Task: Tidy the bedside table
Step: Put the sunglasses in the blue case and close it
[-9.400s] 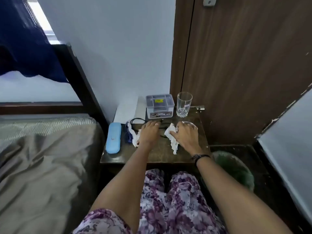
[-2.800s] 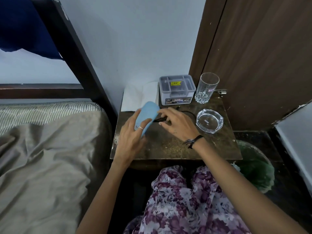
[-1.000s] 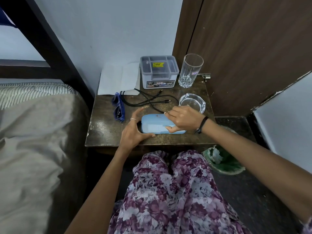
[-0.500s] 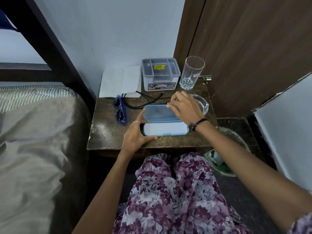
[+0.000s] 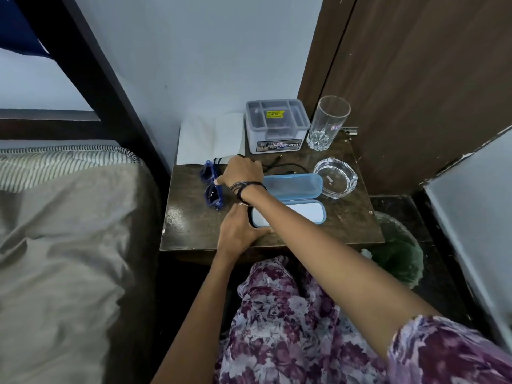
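Note:
A light blue glasses case [image 5: 294, 186] lies open on the dark bedside table [image 5: 194, 225], its lid tipped back and its white inside showing. My left hand [image 5: 237, 231] holds the case's left end, thumb along its front edge. Blue sunglasses [image 5: 212, 195] lie on the table to the left of the case. My right hand [image 5: 241, 173] reaches across the case to them, with thumb and fingers closing on their upper part; the fingertips are hidden. A black cable [image 5: 285, 166] lies behind the case.
At the back stand a grey plastic box [image 5: 277, 126], a tall drinking glass [image 5: 328, 123] and a white folded paper [image 5: 210, 139]. A glass ashtray [image 5: 335, 178] sits right of the case. A green bin [image 5: 399, 259] is on the floor to the right, the bed [image 5: 69, 245] to the left.
The case, shut a second ago, now lies open. My right hand has left its lid and crossed left to the sunglasses. My left hand stays on the case's left end.

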The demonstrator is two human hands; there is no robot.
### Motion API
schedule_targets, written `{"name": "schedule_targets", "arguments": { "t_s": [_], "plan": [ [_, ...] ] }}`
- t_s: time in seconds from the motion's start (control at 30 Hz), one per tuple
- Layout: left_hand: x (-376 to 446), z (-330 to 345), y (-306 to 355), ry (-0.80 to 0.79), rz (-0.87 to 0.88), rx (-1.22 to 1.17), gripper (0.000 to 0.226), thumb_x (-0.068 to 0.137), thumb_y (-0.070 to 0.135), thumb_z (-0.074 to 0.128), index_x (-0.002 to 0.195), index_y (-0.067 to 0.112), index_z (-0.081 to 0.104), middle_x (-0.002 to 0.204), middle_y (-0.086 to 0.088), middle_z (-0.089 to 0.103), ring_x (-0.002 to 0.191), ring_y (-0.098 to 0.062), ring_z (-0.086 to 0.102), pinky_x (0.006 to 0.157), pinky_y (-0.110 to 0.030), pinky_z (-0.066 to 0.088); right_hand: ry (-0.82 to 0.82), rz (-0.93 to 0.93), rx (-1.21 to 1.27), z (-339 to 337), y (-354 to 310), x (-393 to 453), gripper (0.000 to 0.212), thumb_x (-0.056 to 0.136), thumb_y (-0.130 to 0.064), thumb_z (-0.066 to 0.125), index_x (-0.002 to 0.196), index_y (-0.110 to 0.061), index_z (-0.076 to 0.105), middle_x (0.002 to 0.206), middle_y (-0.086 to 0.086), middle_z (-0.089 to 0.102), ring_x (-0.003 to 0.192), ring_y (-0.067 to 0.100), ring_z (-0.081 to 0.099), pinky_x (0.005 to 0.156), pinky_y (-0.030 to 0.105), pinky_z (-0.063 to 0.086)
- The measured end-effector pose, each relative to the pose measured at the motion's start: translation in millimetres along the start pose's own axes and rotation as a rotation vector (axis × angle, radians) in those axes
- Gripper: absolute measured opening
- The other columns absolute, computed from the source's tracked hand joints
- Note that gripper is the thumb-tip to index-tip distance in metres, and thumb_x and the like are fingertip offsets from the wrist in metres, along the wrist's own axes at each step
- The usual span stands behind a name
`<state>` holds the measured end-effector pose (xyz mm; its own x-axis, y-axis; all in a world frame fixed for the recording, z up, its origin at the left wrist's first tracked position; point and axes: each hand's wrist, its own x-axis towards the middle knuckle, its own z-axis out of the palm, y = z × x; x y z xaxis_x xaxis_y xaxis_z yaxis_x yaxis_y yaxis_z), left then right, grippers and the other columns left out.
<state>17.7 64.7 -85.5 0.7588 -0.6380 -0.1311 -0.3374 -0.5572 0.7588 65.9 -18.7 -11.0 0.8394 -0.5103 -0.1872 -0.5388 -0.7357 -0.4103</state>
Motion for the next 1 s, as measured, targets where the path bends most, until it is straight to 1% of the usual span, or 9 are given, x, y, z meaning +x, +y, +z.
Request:
{"name": "schedule_targets", "arguments": {
  "t_s": [0.1, 0.27, 0.4, 0.5, 0.63, 0.7, 0.77, 0.87, 1.0],
  "plan": [
    [1, 0, 0, -0.007, 0.010, -0.011, 0.058, 0.071, 0.028, 0.076, 0.115, 0.001, 0.050, 0.116, -0.017, 0.056, 0.108, -0.031, 0.054, 0.087, -0.042, 0.045, -0.058, 0.043, -0.035, 5, -3, 6, 0.041, 0.075, -0.039, 0.071, 0.103, -0.011, 0.062, 0.114, 0.008, 0.065, 0.108, 0.027, 0.058, 0.090, 0.034, 0.034],
    [0, -1, 1, -0.004, -0.006, -0.012, 0.057, 0.069, 0.031, 0.077, 0.112, 0.004, 0.051, 0.113, -0.015, 0.057, 0.107, -0.030, 0.054, 0.084, -0.039, 0.042, -0.106, 0.079, 0.034, 0, -5, 6, 0.039, 0.076, -0.034, 0.070, 0.104, -0.009, 0.062, 0.119, 0.010, 0.063, 0.112, 0.028, 0.055, 0.093, 0.035, 0.034],
    [1, -1, 2, 0.005, 0.018, -0.019, 0.079, 0.063, 0.034, 0.082, 0.130, 0.016, 0.044, 0.117, -0.008, 0.059, 0.114, -0.025, 0.052, 0.086, -0.035, 0.042, -0.004, 0.023, 0.106, -31, 7, -6, 0.020, 0.073, -0.030, 0.068, 0.076, -0.011, 0.068, 0.092, 0.014, 0.070, 0.098, 0.031, 0.063, 0.079, 0.033, 0.041],
    [2, -3, 3, -0.007, 0.017, -0.042, 0.100, 0.058, 0.040, 0.083, 0.142, 0.032, 0.028, 0.122, -0.002, 0.060, 0.117, -0.020, 0.053, 0.089, -0.037, 0.045, 0.102, -0.143, 0.196, -69, 34, -30, 0.021, 0.075, -0.029, 0.070, 0.076, -0.009, 0.073, 0.082, 0.011, 0.073, 0.082, 0.027, 0.065, 0.074, 0.037, 0.049],
    [1, -5, 3, -0.001, 0.025, -0.050, 0.102, 0.056, 0.040, 0.083, 0.140, 0.039, 0.024, 0.123, 0.003, 0.061, 0.117, -0.018, 0.053, 0.089, -0.039, 0.048, 0.124, -0.328, -0.090, -100, 82, -64, 0.015, 0.082, -0.029, 0.065, 0.088, -0.018, 0.074, 0.083, -0.002, 0.068, 0.082, 0.017, 0.051, 0.084, 0.030, 0.033],
    [0, -4, 2, 0.013, 0.043, -0.037, 0.097, 0.057, 0.041, 0.083, 0.137, 0.036, 0.029, 0.122, 0.004, 0.061, 0.116, -0.019, 0.054, 0.087, -0.038, 0.047, 0.097, -0.349, -0.220, -96, 104, -72, 0.016, 0.084, -0.027, 0.063, 0.094, -0.019, 0.072, 0.093, -0.001, 0.070, 0.090, 0.021, 0.052, 0.083, 0.031, 0.031],
    [-2, -5, 4, 0.012, 0.062, -0.056, 0.101, 0.056, 0.042, 0.081, 0.139, 0.041, 0.024, 0.126, 0.005, 0.059, 0.117, -0.018, 0.054, 0.088, -0.039, 0.048, 0.058, -0.354, -0.320, -87, 120, -75, 0.016, 0.086, -0.025, 0.060, 0.097, -0.020, 0.072, 0.097, 0.002, 0.069, 0.094, 0.023, 0.052, 0.082, 0.032, 0.031],
    [-5, -7, 5, 0.014, 0.085, -0.115, 0.101, 0.052, 0.053, 0.075, 0.136, 0.049, 0.020, 0.124, 0.015, 0.060, 0.115, -0.012, 0.055, 0.081, -0.034, 0.048, -0.009, -0.350, -0.371, -75, 133, -76, 0.018, 0.088, -0.019, 0.056, 0.097, -0.019, 0.072, 0.098, 0.003, 0.068, 0.095, 0.024, 0.050, 0.080, 0.031, 0.028],
    [-7, -6, 6, 0.028, 0.088, -0.135, 0.099, 0.057, 0.041, 0.083, 0.134, 0.046, 0.021, 0.110, 0.026, 0.059, 0.113, -0.009, 0.057, 0.080, -0.033, 0.047, -0.033, -0.315, -0.362, -58, 144, -77, 0.023, 0.091, -0.020, 0.050, 0.102, -0.022, 0.070, 0.101, 0.002, 0.067, 0.102, 0.022, 0.049, 0.089, 0.032, 0.028]
  ]
}}
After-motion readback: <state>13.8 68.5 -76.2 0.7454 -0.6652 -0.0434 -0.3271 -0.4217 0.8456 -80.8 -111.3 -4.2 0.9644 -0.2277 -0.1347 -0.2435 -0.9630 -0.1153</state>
